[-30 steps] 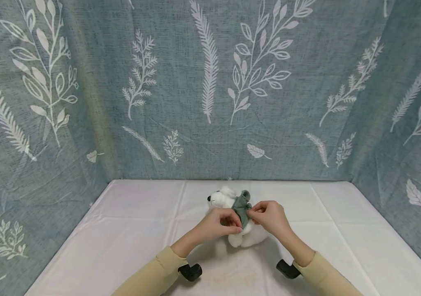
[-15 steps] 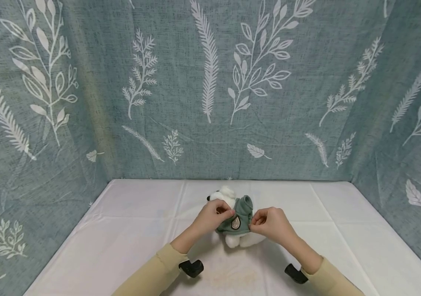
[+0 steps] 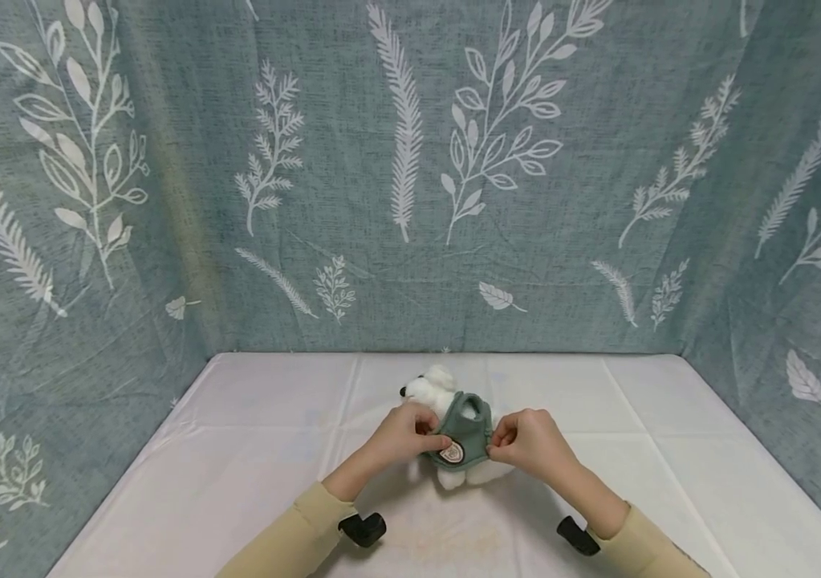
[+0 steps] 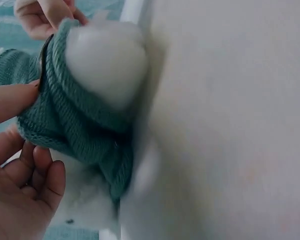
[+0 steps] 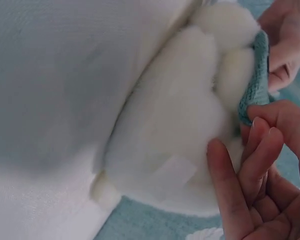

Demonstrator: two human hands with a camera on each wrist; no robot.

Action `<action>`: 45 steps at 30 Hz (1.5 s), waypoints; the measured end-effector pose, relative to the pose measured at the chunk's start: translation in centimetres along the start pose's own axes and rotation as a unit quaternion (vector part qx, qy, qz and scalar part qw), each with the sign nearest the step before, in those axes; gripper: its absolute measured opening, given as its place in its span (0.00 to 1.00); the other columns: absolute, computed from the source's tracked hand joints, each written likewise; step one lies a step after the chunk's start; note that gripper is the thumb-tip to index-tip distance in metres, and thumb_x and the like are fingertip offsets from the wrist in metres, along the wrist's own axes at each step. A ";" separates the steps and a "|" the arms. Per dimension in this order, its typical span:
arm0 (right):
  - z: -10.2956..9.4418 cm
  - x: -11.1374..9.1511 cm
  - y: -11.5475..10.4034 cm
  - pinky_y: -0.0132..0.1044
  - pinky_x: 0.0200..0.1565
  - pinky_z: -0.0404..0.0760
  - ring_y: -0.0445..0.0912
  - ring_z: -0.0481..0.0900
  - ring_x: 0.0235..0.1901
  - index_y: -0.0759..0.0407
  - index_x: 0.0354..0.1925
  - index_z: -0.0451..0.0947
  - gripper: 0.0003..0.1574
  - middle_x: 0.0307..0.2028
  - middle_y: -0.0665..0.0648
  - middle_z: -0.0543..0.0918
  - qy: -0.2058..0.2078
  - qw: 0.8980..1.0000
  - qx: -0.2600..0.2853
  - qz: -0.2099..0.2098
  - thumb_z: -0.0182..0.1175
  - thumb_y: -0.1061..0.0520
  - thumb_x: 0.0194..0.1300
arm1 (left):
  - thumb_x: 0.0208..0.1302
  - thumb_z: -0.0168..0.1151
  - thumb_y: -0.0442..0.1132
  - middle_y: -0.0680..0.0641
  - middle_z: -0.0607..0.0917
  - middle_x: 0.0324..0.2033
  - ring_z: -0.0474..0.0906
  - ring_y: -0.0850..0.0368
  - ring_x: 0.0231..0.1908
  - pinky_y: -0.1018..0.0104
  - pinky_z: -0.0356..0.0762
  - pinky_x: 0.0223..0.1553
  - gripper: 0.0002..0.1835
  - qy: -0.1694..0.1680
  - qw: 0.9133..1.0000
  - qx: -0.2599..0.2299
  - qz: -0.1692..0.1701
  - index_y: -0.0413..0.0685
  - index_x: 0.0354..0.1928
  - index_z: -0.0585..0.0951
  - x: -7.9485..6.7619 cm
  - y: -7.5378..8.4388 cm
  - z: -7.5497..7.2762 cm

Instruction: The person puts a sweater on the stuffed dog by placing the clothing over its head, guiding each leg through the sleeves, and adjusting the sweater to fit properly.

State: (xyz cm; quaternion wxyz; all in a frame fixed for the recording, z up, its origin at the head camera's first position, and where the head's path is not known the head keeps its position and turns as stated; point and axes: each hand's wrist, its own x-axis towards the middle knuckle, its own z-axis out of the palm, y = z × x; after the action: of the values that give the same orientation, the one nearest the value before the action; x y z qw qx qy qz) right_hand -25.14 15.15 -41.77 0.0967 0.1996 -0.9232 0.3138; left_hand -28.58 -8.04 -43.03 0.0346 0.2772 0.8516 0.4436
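Observation:
A white plush animal with a black nose lies on the white table, its head to the left. Draped over its body is a small green knitted sweater with a round patch; white shows through an opening at its upper part. My left hand pinches the sweater by the patch, thumb on top. On the other side, my right hand pinches the sweater's edge between thumb and finger. The right wrist view shows the toy's round white body uncovered beside the knit edge.
Black wrist devices sit under both forearms. The white tabletop stretches around the toy, bounded behind and at both sides by a blue-green leaf-print curtain.
The bunched sweater has been spread out over the toy's side, bringing its patch and opening into view. My right hand has moved down along the edge; my left thumb has shifted to the patch.

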 end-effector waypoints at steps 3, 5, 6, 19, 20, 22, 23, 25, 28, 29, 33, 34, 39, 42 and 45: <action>0.1 -0.1 0.0 0.26 0.23 0.73 0.31 0.71 0.16 0.50 0.16 0.79 0.11 0.14 0.41 0.77 0.007 1.000 -0.015 0.000 0.68 0.63 0.45 | 0.54 0.70 0.40 0.57 0.62 0.12 0.57 0.67 0.15 0.74 0.57 0.21 0.20 0.001 0.999 0.040 0.017 0.50 0.15 0.68 -0.1 -0.3 0.0; 0.3 -0.1 -0.1 0.25 0.22 0.72 0.31 0.70 0.15 0.49 0.15 0.78 0.11 0.13 0.41 0.76 0.014 0.999 -0.029 -0.004 0.68 0.63 0.44 | 0.54 0.71 0.41 0.58 0.62 0.12 0.56 0.67 0.15 0.74 0.57 0.21 0.21 0.008 0.999 0.049 0.019 0.50 0.15 0.68 -0.1 -0.4 0.2; 0.4 -0.1 0.0 0.25 0.22 0.72 0.31 0.70 0.15 0.49 0.15 0.78 0.12 0.13 0.41 0.76 0.019 0.999 -0.036 -0.006 0.68 0.64 0.43 | 0.54 0.71 0.42 0.58 0.62 0.12 0.57 0.67 0.15 0.74 0.57 0.20 0.20 0.016 0.998 0.051 0.018 0.51 0.15 0.68 0.0 -0.4 0.3; -0.3 0.2 -0.4 0.26 0.22 0.73 0.32 0.73 0.17 0.51 0.20 0.81 0.08 0.16 0.43 0.79 0.018 0.999 -0.022 0.017 0.69 0.61 0.50 | 0.52 0.72 0.42 0.53 0.81 0.27 0.71 0.64 0.25 0.72 0.71 0.26 0.10 0.089 0.996 0.006 -0.009 0.49 0.33 0.80 0.4 0.7 0.7; -0.7 0.3 -0.5 0.27 0.22 0.73 0.33 0.73 0.17 0.51 0.20 0.82 0.08 0.17 0.44 0.80 0.007 1.000 -0.015 0.024 0.69 0.60 0.52 | 0.53 0.72 0.41 0.52 0.81 0.27 0.71 0.64 0.25 0.72 0.71 0.27 0.10 0.087 0.996 -0.003 -0.011 0.48 0.32 0.80 0.5 0.8 0.7; -1.7 0.7 -0.8 0.29 0.22 0.74 0.35 0.75 0.18 0.52 0.22 0.83 0.07 0.17 0.46 0.80 -0.018 0.999 0.003 0.040 0.67 0.58 0.56 | 0.52 0.72 0.40 0.50 0.81 0.27 0.71 0.64 0.25 0.72 0.71 0.27 0.10 0.088 0.996 -0.016 -0.016 0.46 0.32 0.80 0.5 1.0 0.7; -2.2 1.0 -1.0 0.30 0.22 0.74 0.37 0.76 0.18 0.53 0.23 0.83 0.07 0.17 0.47 0.81 -0.027 0.998 0.013 0.050 0.66 0.57 0.57 | 0.52 0.72 0.40 0.50 0.81 0.27 0.71 0.64 0.25 0.72 0.71 0.27 0.11 0.092 0.995 -0.021 -0.021 0.45 0.32 0.80 0.5 1.0 0.8; -3.1 1.7 -1.2 0.32 0.23 0.76 0.40 0.78 0.19 0.55 0.26 0.83 0.07 0.19 0.49 0.82 -0.034 0.996 0.037 0.069 0.65 0.56 0.60 | 0.50 0.73 0.40 0.50 0.80 0.26 0.71 0.63 0.25 0.72 0.70 0.27 0.12 0.100 0.994 -0.025 -0.027 0.44 0.32 0.78 0.4 1.1 0.8; -4.1 3.0 -1.4 0.35 0.27 0.79 0.41 0.81 0.23 0.56 0.32 0.84 0.06 0.24 0.52 0.85 -0.017 0.994 0.067 0.079 0.64 0.55 0.61 | 0.49 0.74 0.40 0.52 0.76 0.23 0.69 0.63 0.23 0.72 0.68 0.25 0.15 0.114 0.993 -0.016 -0.032 0.45 0.29 0.75 0.4 1.3 0.8; -4.3 3.5 -1.4 0.37 0.28 0.81 0.42 0.82 0.24 0.56 0.33 0.85 0.06 0.26 0.53 0.86 -0.013 0.994 0.078 0.079 0.64 0.55 0.61 | 0.49 0.74 0.40 0.53 0.75 0.22 0.69 0.63 0.22 0.72 0.68 0.25 0.15 0.117 0.992 -0.016 -0.032 0.45 0.28 0.74 0.4 1.4 0.8; -4.3 5.0 -1.1 0.38 0.32 0.83 0.42 0.83 0.27 0.56 0.38 0.85 0.08 0.31 0.55 0.87 -0.034 0.992 0.102 0.072 0.64 0.55 0.61 | 0.51 0.73 0.39 0.54 0.77 0.20 0.71 0.64 0.21 0.72 0.70 0.23 0.12 0.118 0.992 -0.027 -0.023 0.46 0.25 0.76 0.3 1.7 0.8; -4.2 5.3 -1.1 0.38 0.32 0.83 0.43 0.84 0.27 0.56 0.39 0.85 0.09 0.32 0.55 0.87 -0.045 0.991 0.106 0.072 0.64 0.55 0.62 | 0.51 0.72 0.38 0.53 0.78 0.20 0.72 0.64 0.21 0.72 0.71 0.23 0.10 0.114 0.993 -0.034 -0.021 0.46 0.25 0.78 0.2 1.7 0.8; -3.7 5.8 -0.9 0.34 0.30 0.82 0.42 0.83 0.25 0.59 0.39 0.85 0.08 0.29 0.54 0.87 -0.087 0.988 0.107 0.075 0.62 0.59 0.62 | 0.52 0.72 0.39 0.52 0.84 0.23 0.76 0.65 0.22 0.71 0.74 0.24 0.05 0.103 0.993 -0.051 -0.023 0.49 0.28 0.83 0.1 1.8 0.8; -3.8 5.9 -1.0 0.34 0.29 0.81 0.40 0.81 0.24 0.61 0.37 0.85 0.08 0.26 0.54 0.86 -0.100 0.988 0.096 0.071 0.62 0.59 0.62 | 0.53 0.71 0.40 0.51 0.85 0.25 0.78 0.64 0.23 0.71 0.76 0.25 0.04 0.099 0.993 -0.056 -0.025 0.50 0.29 0.84 0.1 1.7 0.9; -3.8 5.9 -1.1 0.34 0.29 0.81 0.40 0.80 0.23 0.61 0.35 0.85 0.07 0.24 0.53 0.85 -0.111 0.988 0.076 0.068 0.62 0.60 0.61 | 0.54 0.70 0.40 0.51 0.86 0.25 0.80 0.62 0.24 0.70 0.77 0.25 0.04 0.092 0.993 -0.067 -0.030 0.49 0.30 0.85 0.1 1.7 0.9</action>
State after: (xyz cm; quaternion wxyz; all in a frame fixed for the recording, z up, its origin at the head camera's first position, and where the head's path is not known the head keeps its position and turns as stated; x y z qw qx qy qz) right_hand -29.75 14.89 -36.35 -0.0438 0.1768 -0.9130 0.3650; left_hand -27.62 -6.54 -42.29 -0.0125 0.2066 0.8274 0.5221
